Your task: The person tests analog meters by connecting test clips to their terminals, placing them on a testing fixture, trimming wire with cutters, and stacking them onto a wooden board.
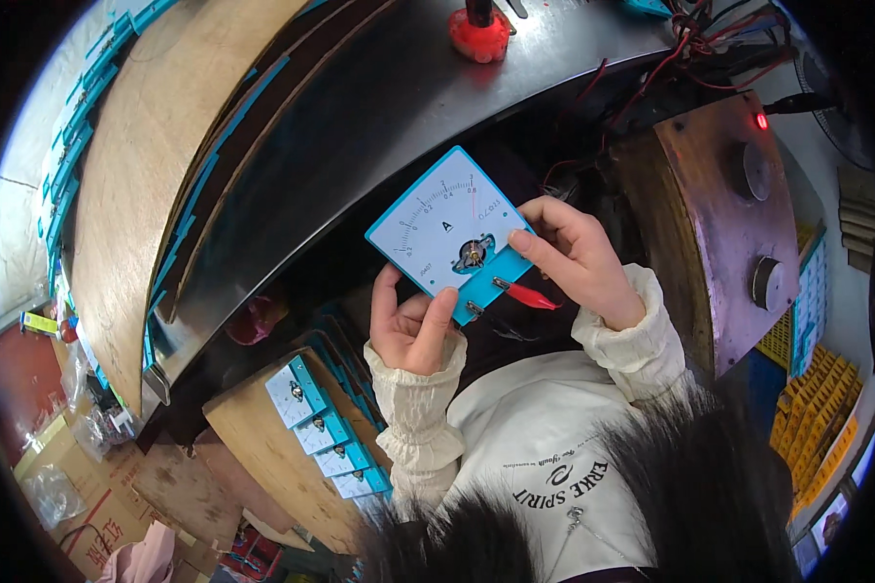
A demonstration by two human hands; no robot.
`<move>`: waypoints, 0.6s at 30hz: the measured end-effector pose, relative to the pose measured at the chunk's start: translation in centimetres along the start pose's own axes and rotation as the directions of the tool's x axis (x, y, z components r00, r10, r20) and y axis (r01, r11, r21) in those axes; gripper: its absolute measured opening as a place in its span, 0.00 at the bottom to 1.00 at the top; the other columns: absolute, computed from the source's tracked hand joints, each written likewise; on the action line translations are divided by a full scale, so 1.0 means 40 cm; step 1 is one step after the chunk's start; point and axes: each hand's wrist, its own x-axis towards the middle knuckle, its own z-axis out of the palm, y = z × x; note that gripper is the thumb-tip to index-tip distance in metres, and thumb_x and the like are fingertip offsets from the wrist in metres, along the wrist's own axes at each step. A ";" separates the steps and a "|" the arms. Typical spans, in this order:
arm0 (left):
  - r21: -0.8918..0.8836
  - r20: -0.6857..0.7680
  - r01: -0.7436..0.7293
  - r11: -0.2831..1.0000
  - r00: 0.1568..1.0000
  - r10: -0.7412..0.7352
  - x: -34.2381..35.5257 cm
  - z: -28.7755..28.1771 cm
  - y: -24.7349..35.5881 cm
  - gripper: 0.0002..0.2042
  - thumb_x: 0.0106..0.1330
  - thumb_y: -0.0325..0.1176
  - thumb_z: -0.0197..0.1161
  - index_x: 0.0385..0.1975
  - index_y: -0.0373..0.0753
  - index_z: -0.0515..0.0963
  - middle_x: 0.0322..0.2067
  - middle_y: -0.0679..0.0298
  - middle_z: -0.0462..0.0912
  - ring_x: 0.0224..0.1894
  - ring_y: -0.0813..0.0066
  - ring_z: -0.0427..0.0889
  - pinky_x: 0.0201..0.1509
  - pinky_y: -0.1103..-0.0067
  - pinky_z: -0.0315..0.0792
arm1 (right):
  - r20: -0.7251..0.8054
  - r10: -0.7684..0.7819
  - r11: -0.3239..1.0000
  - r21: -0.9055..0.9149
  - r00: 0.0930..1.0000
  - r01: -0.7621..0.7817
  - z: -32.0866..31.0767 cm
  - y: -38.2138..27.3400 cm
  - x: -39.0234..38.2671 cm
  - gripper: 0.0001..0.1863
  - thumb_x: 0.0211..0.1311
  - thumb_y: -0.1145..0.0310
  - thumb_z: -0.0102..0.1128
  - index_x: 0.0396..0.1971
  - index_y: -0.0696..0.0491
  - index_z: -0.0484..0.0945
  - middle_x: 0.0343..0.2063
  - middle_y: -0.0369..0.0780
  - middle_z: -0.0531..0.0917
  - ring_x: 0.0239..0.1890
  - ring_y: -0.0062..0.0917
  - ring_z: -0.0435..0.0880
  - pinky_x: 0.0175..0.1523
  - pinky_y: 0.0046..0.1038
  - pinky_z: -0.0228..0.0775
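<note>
A square analog ammeter (433, 216) with a white scale face and a blue rim is tilted in front of me, gripped by both hands. My left hand (410, 325) pinches its lower left edge, thumb on the front. On the right edge, my right hand (578, 257) has its thumb on the face and its fingers behind. The round coil movement (472, 255) shows through a cutout in the face. A red alligator clip (530, 294) is at one terminal on the blue lower strip. Near the other terminal a dark clip (486, 316) is partly lost in shadow.
More meters (323, 428) lie in a row on a wooden board (248, 413) at lower left. A metal-edged bench (360, 117) curves across the top, bearing stacked boards (156, 126) and a red-based tool (478, 37). At right stands a metal box (724, 214) with two knobs and wires.
</note>
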 end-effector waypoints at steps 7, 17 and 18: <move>0.027 -0.019 0.024 0.999 1.000 -0.024 0.004 0.000 -0.005 0.30 0.63 0.23 0.63 0.63 0.32 0.56 0.29 0.56 0.85 0.23 0.82 0.78 0.29 0.86 0.67 | -0.086 -0.024 0.970 -0.243 0.996 0.002 -0.002 -0.037 -0.023 0.13 0.62 0.67 0.63 0.39 0.60 0.76 0.28 0.39 0.81 0.27 0.17 0.79 0.32 0.20 0.70; 0.327 0.169 -0.184 0.927 0.976 0.134 -0.017 0.164 -0.087 0.28 0.64 0.21 0.57 0.64 0.26 0.57 0.44 0.41 0.80 0.46 0.62 0.81 0.49 0.74 0.74 | -0.382 -0.269 0.864 -0.501 0.884 0.047 -0.006 0.003 -0.130 0.64 0.36 0.59 0.78 0.68 0.64 0.42 0.60 0.57 0.62 0.60 0.50 0.65 0.67 0.42 0.55; 0.300 0.290 -0.181 0.937 0.953 0.091 -0.004 0.154 -0.096 0.28 0.64 0.21 0.57 0.65 0.27 0.58 0.46 0.42 0.80 0.46 0.64 0.81 0.49 0.74 0.74 | -0.447 -0.293 0.870 -0.491 0.845 0.042 -0.023 0.011 -0.138 0.63 0.35 0.59 0.78 0.68 0.63 0.45 0.59 0.57 0.64 0.59 0.50 0.66 0.65 0.42 0.57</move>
